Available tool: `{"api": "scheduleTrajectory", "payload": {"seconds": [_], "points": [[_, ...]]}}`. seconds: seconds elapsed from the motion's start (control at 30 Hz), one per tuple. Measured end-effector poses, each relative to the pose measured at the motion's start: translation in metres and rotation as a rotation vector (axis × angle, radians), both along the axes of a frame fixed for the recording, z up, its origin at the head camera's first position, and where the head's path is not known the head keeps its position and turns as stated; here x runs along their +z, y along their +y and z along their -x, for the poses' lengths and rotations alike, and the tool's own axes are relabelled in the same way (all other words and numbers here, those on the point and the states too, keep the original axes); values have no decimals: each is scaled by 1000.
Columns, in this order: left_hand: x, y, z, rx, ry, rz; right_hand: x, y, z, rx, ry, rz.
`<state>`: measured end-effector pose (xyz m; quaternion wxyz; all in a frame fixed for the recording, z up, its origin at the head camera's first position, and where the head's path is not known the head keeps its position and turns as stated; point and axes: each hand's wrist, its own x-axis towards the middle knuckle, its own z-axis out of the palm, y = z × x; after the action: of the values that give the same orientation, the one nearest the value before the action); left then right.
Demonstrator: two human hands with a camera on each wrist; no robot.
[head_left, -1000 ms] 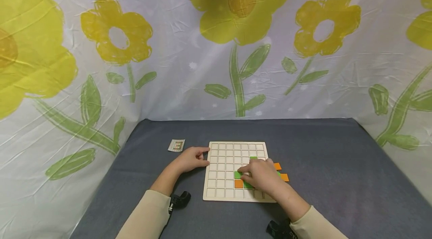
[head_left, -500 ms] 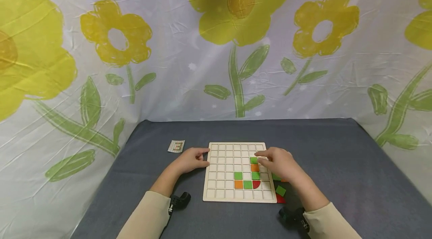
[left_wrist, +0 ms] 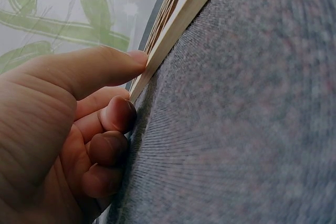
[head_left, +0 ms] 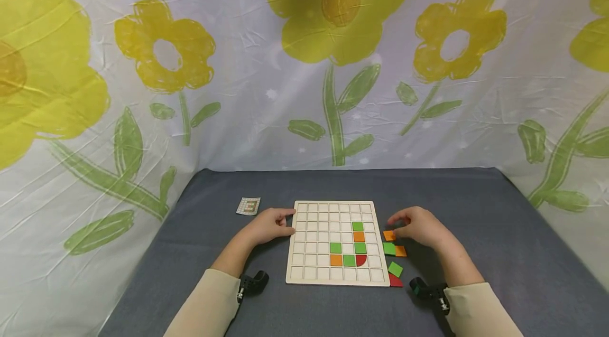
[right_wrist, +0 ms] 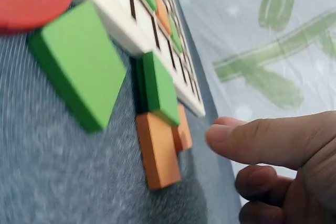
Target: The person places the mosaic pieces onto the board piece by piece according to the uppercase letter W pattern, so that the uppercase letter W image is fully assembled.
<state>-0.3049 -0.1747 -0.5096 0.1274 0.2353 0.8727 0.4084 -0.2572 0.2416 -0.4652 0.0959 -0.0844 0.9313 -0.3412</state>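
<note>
A square wooden grid board (head_left: 311, 268) lies on the table. My left hand (head_left: 270, 225) touches its left edge with thumb and index finger spread; the left wrist view shows the thumb tip (left_wrist: 137, 59) against the board's side and the other fingers curled below. On the board sit several green and orange square tiles and one red rounded tile (head_left: 361, 260). My right hand (head_left: 421, 227) hovers off the board's right edge, thumb and index finger apart, beside an orange tile (head_left: 389, 235). In the right wrist view the thumb (right_wrist: 220, 137) stands apart from the tiles.
Right of the board lie loose pieces: a green tile (head_left: 389, 249) with an orange tile (head_left: 400, 251) beside it, a tilted green tile (head_left: 395, 269) and a red piece (head_left: 395, 280) at the board's corner. A small printed card (head_left: 248, 206) lies at the upper left.
My right hand has lifted from the tiles on the board and moved right, past the edge, to the loose tiles, uncovering the placed ones. The left hand stays in place.
</note>
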Motion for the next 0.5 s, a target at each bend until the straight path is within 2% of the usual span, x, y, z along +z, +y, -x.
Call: {"api": "scheduleTrajectory", "payload": {"seconds": [0.27, 0.5], "points": [[-1, 0, 1, 0, 3, 17, -10, 7, 4, 48, -74, -16], [-1, -1, 1, -3, 4, 10, -13, 7, 6, 57, -61, -39]]}}
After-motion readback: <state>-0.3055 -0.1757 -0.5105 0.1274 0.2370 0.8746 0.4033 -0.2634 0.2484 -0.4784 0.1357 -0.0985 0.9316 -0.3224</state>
